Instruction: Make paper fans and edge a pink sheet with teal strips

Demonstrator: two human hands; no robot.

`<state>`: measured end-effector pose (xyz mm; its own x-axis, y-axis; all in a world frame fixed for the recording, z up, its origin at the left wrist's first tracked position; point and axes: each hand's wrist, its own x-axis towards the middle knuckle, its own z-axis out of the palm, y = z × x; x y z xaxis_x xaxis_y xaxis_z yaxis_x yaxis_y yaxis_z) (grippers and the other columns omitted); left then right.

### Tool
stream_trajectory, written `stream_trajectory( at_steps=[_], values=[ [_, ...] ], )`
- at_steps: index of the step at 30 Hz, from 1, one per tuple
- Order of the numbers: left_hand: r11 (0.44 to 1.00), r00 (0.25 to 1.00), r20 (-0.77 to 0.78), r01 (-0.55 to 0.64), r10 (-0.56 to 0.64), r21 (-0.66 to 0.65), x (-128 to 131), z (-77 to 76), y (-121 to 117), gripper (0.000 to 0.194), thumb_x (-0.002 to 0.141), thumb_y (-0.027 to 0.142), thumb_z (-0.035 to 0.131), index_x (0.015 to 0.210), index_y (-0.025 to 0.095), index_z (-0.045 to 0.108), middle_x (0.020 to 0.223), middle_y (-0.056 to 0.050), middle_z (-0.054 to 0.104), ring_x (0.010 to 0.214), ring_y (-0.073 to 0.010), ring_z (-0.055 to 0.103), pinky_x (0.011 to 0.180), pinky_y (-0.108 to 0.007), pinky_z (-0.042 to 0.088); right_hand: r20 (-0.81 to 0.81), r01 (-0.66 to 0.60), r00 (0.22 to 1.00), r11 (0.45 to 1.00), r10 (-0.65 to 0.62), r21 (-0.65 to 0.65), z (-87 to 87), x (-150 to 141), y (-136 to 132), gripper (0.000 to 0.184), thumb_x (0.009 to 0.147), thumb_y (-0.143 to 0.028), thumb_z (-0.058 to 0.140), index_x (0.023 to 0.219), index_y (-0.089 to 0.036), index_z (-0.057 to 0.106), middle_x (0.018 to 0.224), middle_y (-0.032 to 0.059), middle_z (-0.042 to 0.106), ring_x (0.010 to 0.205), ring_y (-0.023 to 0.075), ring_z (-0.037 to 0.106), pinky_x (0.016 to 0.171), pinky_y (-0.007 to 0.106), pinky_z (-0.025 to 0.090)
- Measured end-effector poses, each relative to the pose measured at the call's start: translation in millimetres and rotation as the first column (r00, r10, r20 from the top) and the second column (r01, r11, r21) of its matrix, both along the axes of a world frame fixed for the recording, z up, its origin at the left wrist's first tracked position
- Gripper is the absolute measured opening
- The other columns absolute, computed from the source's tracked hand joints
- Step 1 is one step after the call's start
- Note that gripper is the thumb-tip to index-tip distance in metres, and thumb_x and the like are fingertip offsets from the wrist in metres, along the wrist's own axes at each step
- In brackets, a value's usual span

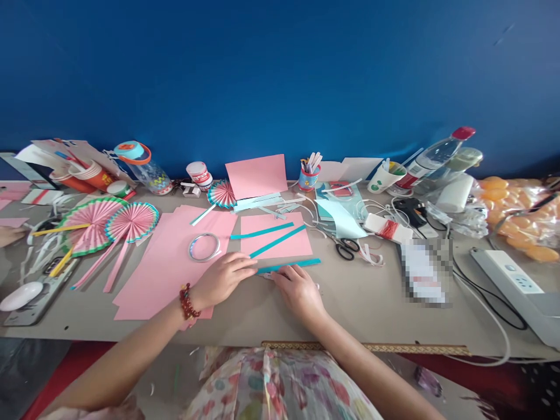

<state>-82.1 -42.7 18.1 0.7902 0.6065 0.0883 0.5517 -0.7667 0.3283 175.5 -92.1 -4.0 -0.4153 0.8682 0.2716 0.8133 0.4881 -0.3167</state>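
Observation:
Both my hands rest on the table at a teal paper strip (296, 265) lying along the near edge of a pink sheet (280, 245). My left hand (223, 279), with a red bead bracelet at the wrist, lies fingers stretched, its fingertips pressing at the strip's left end. My right hand (296, 289) is curled, fingers pinched at the strip and at something small and pale beneath it that I cannot make out. Two more teal strips (275, 236) lie on the pink sheet. A roll of clear tape (203, 247) sits just beyond my left hand.
Larger pink sheets (166, 268) spread at left, with folded paper fans (109, 224) beyond. Black scissors (346, 248) lie to the right, near cables, a power strip (511, 283), cups and bottles (433, 157). A pen cup (308, 175) and upright pink card (257, 175) stand at the back.

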Motion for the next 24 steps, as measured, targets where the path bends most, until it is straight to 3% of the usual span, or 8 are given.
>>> stream_trajectory(
  at_steps=[4, 8, 16, 24],
  values=[
    [0.985, 0.984, -0.039, 0.174, -0.174, -0.004, 10, 11.3, 39, 0.038, 0.102, 0.025, 0.039, 0.12, 0.039, 0.069, 0.135, 0.0, 0.062, 0.125, -0.0228, 0.049, 0.106, -0.045, 0.043, -0.004, -0.009, 1.0, 1.0, 0.009, 0.021, -0.8, 0, 0, 0.022, 0.098, -0.017, 0.05, 0.104, -0.022, 0.071, 0.094, 0.0066, 0.066, 0.084, 0.0198, 0.054, 0.075, 0.03, 0.046],
    [0.947, 0.946, -0.068, 0.314, -0.318, -0.061, 11, 11.6, 59, 0.033, 0.099, 0.03, 0.047, 0.123, 0.042, 0.067, 0.137, 0.0, 0.06, 0.129, -0.0246, 0.047, 0.109, -0.045, 0.04, 0.007, -0.002, 1.0, 1.0, 0.002, 0.015, -0.2, 0, 0, 0.02, 0.097, -0.016, 0.052, 0.103, -0.022, 0.071, 0.093, 0.0062, 0.066, 0.084, 0.0197, 0.054, 0.075, 0.03, 0.046],
    [0.911, 0.914, 0.037, 0.407, -0.405, -0.075, 4, -3.7, 68, 0.036, 0.097, 0.025, 0.054, 0.129, 0.04, 0.063, 0.137, -0.005, 0.059, 0.126, -0.0255, 0.05, 0.109, -0.045, 0.035, -0.02, -0.015, 1.0, 1.0, 0.016, 0.01, -5.3, 2, 1, 0.022, 0.097, -0.015, 0.052, 0.106, -0.021, 0.07, 0.095, 0.0071, 0.066, 0.087, 0.0211, 0.055, 0.076, 0.031, 0.046],
    [0.912, 0.92, 0.072, 0.392, -0.386, -0.123, 0, -11.9, 70, 0.039, 0.096, 0.026, 0.056, 0.133, 0.04, 0.059, 0.141, -0.003, 0.056, 0.13, -0.0263, 0.045, 0.111, -0.045, 0.032, -0.046, -0.033, 0.998, 0.999, 0.033, 0.001, -4.9, 3, 2, 0.023, 0.098, -0.016, 0.049, 0.103, -0.02, 0.071, 0.095, 0.0078, 0.066, 0.089, 0.0217, 0.055, 0.078, 0.031, 0.047]
  ],
)
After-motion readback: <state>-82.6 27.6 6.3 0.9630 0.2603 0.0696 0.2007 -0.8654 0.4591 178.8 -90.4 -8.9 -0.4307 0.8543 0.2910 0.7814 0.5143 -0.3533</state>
